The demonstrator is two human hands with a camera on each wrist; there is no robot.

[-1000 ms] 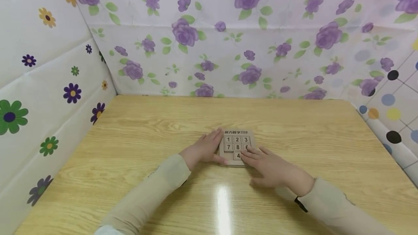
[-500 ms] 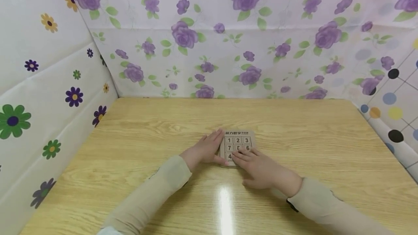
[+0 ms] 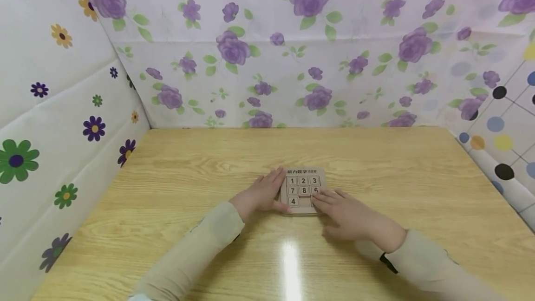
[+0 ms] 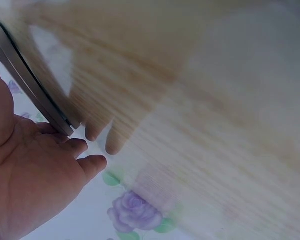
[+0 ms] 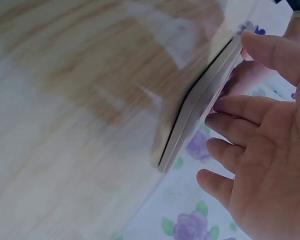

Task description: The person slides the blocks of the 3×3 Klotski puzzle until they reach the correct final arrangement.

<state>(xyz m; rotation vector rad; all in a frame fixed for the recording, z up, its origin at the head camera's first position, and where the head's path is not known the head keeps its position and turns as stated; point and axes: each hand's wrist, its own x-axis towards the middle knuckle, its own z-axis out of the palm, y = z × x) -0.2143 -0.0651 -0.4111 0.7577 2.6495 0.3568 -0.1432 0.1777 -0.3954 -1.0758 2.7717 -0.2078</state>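
Braced the number board [image 3: 305, 211], flat on the table [image 3: 200, 166], at nine o'clock with the spread, unclenched left hand [image 3: 262, 193]. Touched the five o'clock tile [image 3: 313, 203] with the nearer, straight-fingered right hand [image 3: 350, 215], gripping nothing, beside a bare slot [image 3: 304, 202] at its nine o'clock.

On the bench [image 3: 200, 161], the number puzzle [image 3: 304, 202] lies between the left grip [image 3: 262, 195] and right grip [image 3: 349, 215], the backdrop [image 3: 267, 55] behind; tile 4 [image 3: 293, 201] sits before tile 7 [image 3: 292, 191].
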